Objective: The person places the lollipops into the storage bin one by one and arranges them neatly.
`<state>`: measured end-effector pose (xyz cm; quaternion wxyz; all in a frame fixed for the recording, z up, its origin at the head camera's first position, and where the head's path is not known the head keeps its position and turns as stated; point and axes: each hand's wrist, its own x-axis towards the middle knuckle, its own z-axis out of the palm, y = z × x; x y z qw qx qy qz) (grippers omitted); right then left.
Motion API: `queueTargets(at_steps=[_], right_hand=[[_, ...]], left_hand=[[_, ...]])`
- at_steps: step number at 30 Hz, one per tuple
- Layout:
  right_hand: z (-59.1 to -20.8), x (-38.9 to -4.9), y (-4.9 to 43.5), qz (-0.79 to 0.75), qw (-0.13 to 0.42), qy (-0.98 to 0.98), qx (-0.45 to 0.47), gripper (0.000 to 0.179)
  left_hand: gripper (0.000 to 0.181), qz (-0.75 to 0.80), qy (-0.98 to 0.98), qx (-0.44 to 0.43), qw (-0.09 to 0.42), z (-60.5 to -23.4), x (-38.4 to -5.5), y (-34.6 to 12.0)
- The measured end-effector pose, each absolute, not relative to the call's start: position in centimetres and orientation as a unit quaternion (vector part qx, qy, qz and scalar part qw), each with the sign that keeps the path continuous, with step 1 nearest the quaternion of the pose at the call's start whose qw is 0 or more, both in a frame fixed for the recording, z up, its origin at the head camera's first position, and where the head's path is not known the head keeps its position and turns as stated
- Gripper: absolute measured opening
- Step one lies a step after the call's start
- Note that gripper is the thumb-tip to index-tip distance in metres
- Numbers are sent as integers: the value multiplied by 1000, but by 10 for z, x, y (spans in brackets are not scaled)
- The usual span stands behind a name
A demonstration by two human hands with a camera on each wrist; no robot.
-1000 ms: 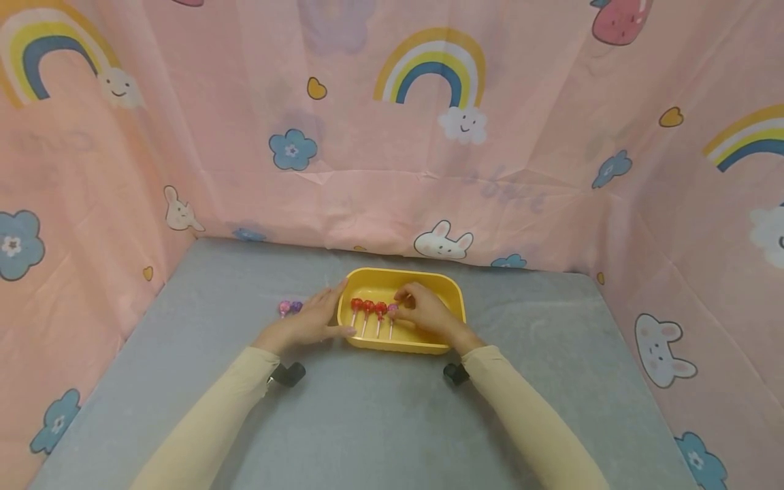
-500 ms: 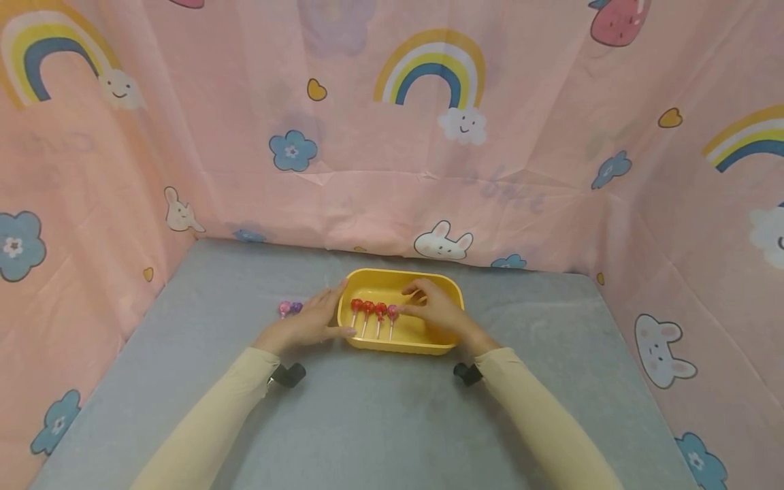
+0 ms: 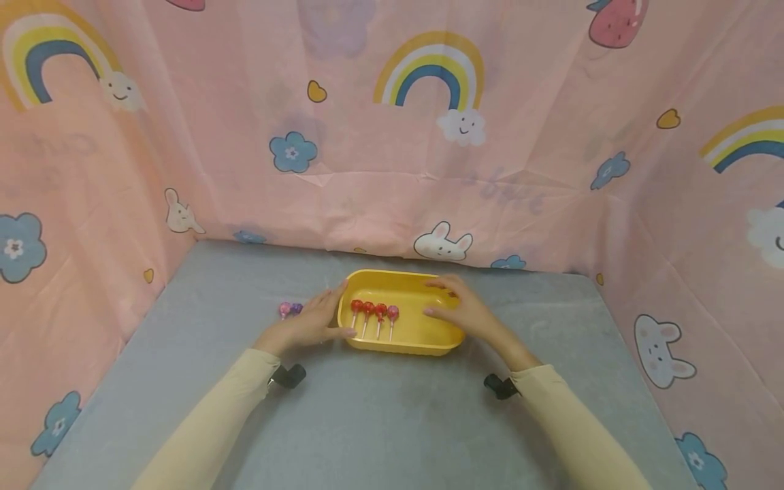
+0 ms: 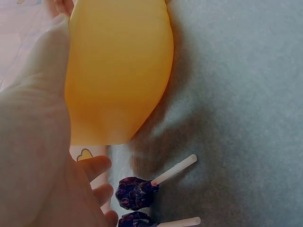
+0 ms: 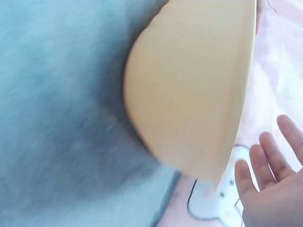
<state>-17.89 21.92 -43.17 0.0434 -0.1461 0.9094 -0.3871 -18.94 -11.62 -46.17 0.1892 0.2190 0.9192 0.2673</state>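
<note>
Head view: if your right hand (image 3: 470, 312) knocks it, the yellow, round-cornered rectangular tray (image 3: 404, 348) could jolt its contents: three round red lollipops (image 3: 369, 308) and one round pink lollipop (image 3: 393, 312), in its left half. Left wrist view: your left hand (image 4: 40, 123) spans the tray's left edge, fingers extended; sweeping them could roll two dark-wrapped lollipops (image 4: 137, 194) on the grey tabletop (image 4: 241, 132). Right wrist view: your right hand is empty, fingers uncurled.

Site type: fabric-lined tabletop booth (image 3: 533, 231). Pink cartoon-print curtain (image 3: 367, 204) bounds the grey cloth-covered table (image 3: 380, 422) at left, far and right sides. Wider setting: indeterminate.
</note>
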Motion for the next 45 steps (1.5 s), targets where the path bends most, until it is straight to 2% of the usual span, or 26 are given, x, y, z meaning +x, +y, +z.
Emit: queueTargets(at_steps=[9,20,29,36,45], right_hand=[[-451,-163,254,-386,51,910,-141,88],[-476,-160,275,-381,99,912,-114,109],[-485,-160,283,-433,133,882,-133,106],[-487,-161,284,-425,153,885,-113,106],[-490,-161,282,-427,159,883,-111,104]], left_hand=[[108,267,920,216,189,-459,-187,-115],[109,271,918,218,190,-461,-187,-114],[107,272,917,223,188,-462,-189,-113],[107,269,922,215,178,-460,-188,-113],[104,270,924,220,158,-452,-187,-116]])
